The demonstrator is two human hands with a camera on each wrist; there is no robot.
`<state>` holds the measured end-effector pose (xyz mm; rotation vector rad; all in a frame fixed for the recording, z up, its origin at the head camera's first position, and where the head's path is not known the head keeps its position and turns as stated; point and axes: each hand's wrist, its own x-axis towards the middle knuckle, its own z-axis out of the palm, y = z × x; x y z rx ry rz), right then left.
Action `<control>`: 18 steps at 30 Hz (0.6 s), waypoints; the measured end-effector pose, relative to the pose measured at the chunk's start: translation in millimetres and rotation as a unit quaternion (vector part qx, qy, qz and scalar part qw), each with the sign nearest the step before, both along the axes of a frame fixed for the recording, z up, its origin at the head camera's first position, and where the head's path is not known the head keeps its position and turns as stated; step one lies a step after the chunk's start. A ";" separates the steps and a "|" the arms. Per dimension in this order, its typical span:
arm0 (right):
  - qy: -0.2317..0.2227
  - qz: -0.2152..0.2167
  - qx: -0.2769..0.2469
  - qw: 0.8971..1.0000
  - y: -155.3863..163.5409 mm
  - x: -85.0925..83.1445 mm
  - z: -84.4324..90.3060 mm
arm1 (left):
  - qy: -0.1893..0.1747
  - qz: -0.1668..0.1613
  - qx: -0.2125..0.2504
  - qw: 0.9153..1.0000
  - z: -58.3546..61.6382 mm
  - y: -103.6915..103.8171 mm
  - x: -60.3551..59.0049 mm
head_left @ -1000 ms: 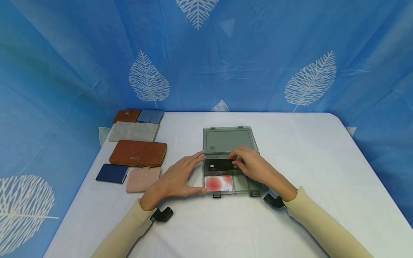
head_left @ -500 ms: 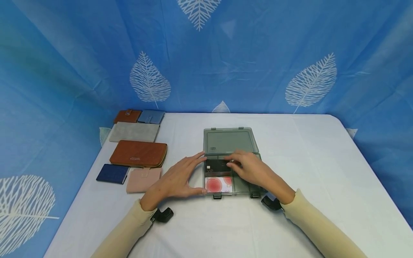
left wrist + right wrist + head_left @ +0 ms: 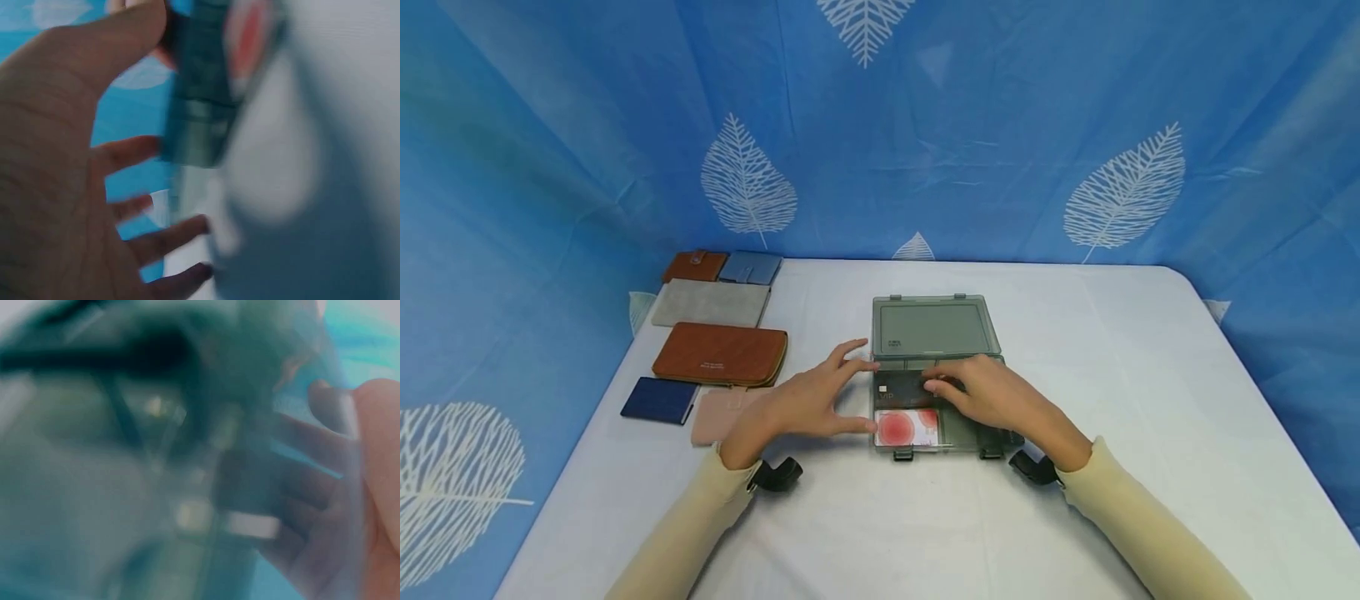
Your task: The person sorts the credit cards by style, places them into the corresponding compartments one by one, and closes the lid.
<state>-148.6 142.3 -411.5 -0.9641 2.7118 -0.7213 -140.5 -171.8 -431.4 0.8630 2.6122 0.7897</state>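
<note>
A translucent grey-green divided box (image 3: 934, 327) lies with its lid back in the head view. A black card (image 3: 898, 389) with a small chip and VIP lettering lies in its back left compartment, above a white card with red circles (image 3: 897, 428). My right hand (image 3: 996, 393) bends its thumb and fingers onto the black card's right end; whether they pinch it is unclear. My left hand (image 3: 808, 406) spreads its thumb and fingers at the box's left edge, holding nothing. Blur spoils the right wrist view; the left wrist view shows spread fingers (image 3: 178, 240) near the box (image 3: 200, 119).
Left on the white table (image 3: 1105, 358) lie a brown zip wallet (image 3: 721, 353), a grey wallet (image 3: 711, 302), a navy wallet (image 3: 658, 400), a pink wallet (image 3: 718, 414), a small brown wallet (image 3: 695, 266) and a light-blue wallet (image 3: 751, 267). Blue curtains (image 3: 925, 167) stand behind.
The right hand and the black card have shifted slightly left, and the card now looks flatter in its compartment. The left hand's fingers have lifted and spread a little.
</note>
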 end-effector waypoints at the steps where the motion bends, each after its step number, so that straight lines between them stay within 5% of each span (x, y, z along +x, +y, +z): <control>1: 0.001 -0.004 -0.012 1.000 3.2 -2.6 3.1 | -0.014 0.012 0.007 1.000 4.5 0.3 -4.5; 6: 0.014 -0.064 -0.065 0.996 29.0 -20.5 15.1 | -0.041 0.089 0.032 0.995 18.1 7.4 -30.8; 10: -0.046 -0.121 -0.063 0.990 56.3 -33.9 14.9 | -0.082 0.140 0.060 0.985 16.9 18.8 -47.4; 14: -0.126 -0.150 -0.065 0.979 72.5 -43.9 6.6 | -0.133 0.191 0.105 0.967 8.0 28.7 -53.3; 18: -0.186 -0.159 -0.105 0.964 78.2 -53.4 -3.6 | -0.177 0.236 0.176 0.939 -1.9 35.2 -54.0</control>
